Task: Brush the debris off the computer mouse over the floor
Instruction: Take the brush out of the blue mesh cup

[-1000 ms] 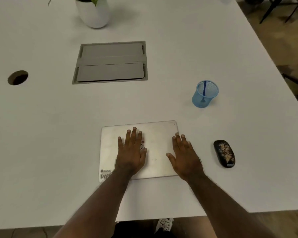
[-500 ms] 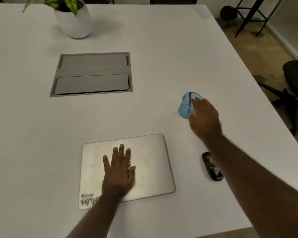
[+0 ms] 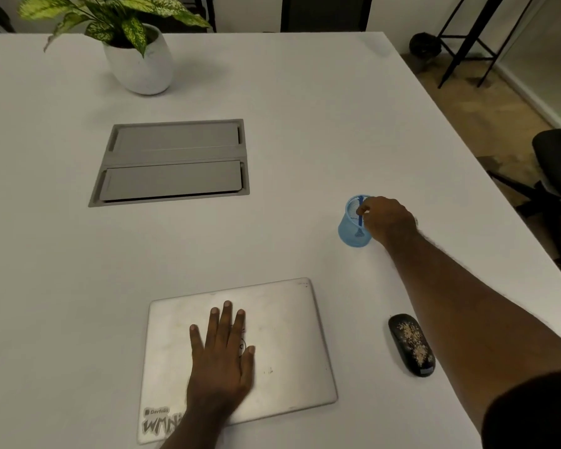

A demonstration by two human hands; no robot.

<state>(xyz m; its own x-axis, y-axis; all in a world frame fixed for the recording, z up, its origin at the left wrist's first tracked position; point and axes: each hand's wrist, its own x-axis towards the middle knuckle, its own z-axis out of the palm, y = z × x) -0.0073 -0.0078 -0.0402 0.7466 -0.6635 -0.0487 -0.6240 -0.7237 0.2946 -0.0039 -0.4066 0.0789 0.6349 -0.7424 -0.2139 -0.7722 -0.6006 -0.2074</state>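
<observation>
At a white bench [image 3: 272, 92], a person's right hand [image 3: 387, 218] reaches to two o'clock and pinches the handle of a small blue brush [image 3: 360, 215] standing in a blue mesh cup [image 3: 350, 233], fingers curled round the stem. The left hand [image 3: 222, 354] lies flat, fingers straight and released, on the lid of a closed silver laptop [image 3: 289, 351] at six o'clock. The computer mouse [image 3: 411, 344], black and speckled with pale debris [image 3: 413, 340], sits on the bench at four o'clock, just beside the right forearm and near the bench's right edge, beyond which the floor [image 3: 486, 102] shows. The step in hand appears to be fetching the brush. Next, the brush likely needs lifting straight out so the cup does not tip, while the idle hand picks up the mouse level, keeping the crumbs aboard until it is past the edge.
</observation>
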